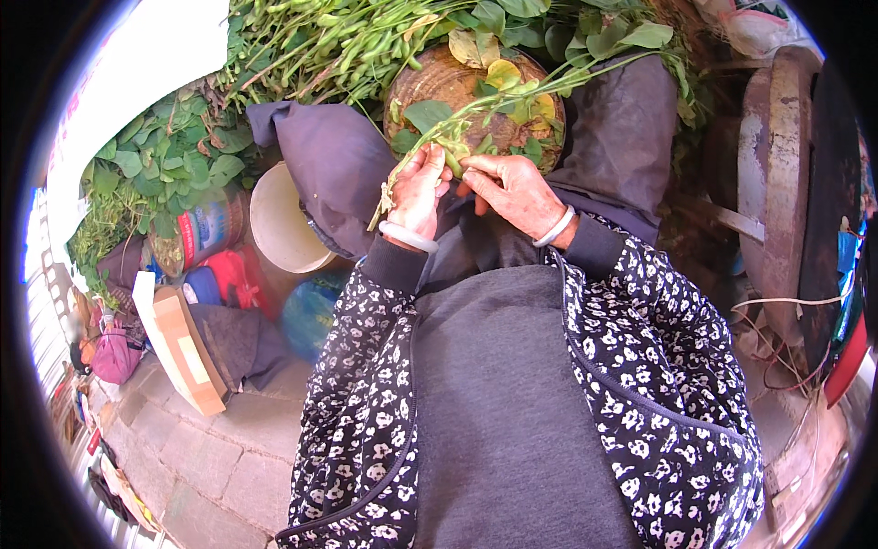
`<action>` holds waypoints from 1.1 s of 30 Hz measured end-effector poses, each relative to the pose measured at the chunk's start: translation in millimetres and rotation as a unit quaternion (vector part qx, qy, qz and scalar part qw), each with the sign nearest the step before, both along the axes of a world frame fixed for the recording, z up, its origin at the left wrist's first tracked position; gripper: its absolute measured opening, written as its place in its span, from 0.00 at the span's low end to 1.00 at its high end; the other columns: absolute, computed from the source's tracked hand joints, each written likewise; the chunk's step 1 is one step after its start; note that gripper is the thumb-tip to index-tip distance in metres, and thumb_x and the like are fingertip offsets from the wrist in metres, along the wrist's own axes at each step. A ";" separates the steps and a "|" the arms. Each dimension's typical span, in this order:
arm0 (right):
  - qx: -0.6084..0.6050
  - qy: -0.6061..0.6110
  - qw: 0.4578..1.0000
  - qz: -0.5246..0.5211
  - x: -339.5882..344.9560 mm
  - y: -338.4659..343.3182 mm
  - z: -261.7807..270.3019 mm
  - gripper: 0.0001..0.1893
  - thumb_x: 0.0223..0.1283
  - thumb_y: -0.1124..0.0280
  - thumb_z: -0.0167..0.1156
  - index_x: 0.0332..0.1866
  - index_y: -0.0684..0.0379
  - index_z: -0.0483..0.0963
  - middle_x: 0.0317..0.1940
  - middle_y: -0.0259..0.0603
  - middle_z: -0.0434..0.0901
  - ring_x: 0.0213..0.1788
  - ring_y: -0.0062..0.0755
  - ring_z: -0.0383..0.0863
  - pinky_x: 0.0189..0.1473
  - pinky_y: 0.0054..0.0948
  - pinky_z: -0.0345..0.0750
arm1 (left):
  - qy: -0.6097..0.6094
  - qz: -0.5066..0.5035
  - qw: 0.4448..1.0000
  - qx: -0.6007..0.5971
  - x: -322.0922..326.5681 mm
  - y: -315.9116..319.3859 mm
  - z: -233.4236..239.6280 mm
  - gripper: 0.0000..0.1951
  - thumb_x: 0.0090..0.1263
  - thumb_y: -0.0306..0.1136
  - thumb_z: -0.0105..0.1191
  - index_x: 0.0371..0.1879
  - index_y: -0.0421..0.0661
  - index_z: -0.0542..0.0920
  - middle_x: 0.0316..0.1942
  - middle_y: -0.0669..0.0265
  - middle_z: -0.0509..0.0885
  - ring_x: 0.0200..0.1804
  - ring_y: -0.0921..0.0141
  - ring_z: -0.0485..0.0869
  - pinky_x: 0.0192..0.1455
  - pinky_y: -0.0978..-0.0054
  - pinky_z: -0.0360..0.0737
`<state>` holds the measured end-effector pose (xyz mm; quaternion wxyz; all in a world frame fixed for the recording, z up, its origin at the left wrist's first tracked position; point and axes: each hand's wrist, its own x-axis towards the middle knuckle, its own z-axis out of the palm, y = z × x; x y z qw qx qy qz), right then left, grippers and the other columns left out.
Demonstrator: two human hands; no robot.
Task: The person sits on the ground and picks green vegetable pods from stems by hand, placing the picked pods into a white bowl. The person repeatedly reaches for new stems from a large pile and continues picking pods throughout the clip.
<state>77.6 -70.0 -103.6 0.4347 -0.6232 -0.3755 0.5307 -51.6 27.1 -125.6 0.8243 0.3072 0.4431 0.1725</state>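
My left hand [419, 189] grips the lower part of a green soybean stalk [473, 106], whose stem runs up to the right across my lap. My right hand [511, 187] has its thumb and forefinger at a green bean pod [453, 163] between the two hands; whether the fingers are closed on it cannot be told. Beyond the hands, between my knees, a round wooden block [429, 82] carries loose green and yellow leaves. A heap of stalks with pods [370, 41] lies past the block.
At my left knee stands a white plastic bucket [274, 219]. A clear labelled jar [202, 230], red and blue bags and a cardboard box [185, 346] are farther left. More leafy stalks [171, 158] lie beyond the jar. A worn wooden frame [785, 192] and loose cables stand at the right.
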 end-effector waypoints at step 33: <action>-0.104 0.279 0.954 -0.045 15.1 -8.3 -6.2 0.10 0.61 0.68 0.58 0.41 0.64 0.75 0.28 0.34 0.80 0.23 0.12 0.72 0.19 0.14 0.66 | -0.081 -0.160 0.984 -0.016 -15.9 11.0 -3.5 0.14 0.70 0.34 0.49 0.49 0.40 0.74 0.33 0.74 0.75 0.28 0.84 0.67 0.25 0.90 0.60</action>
